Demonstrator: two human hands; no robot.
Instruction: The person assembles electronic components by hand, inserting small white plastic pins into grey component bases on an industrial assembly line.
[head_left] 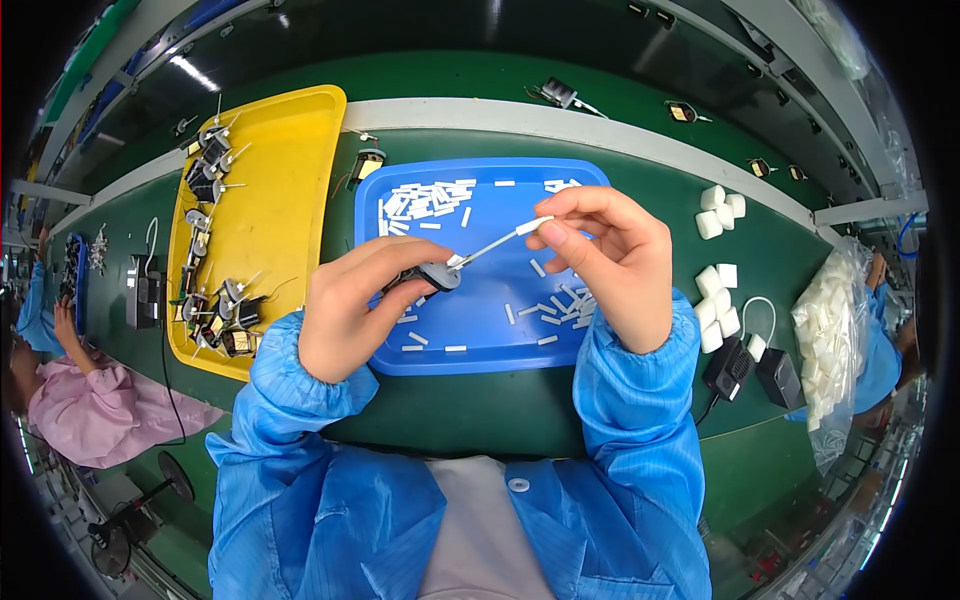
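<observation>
Above blue tray [470, 335], your left hand [345, 300] grips grey-disc part [441, 277], right hand [622, 262] pinches white tube [535, 226], rod [490, 248] slanting up rightward

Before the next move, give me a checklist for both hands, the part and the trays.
1. Left hand steadying the grey-disc part: ok, held between fingers and thumb.
2. Right hand gripping the white piece: ok, pinched at the shaft's far end.
3. Shaft tip inside that piece: cannot tell.
4. Loose white pieces in one pile: not ok, scattered across the blue tray.
5. Yellow tray apart from both hands: ok.
</observation>
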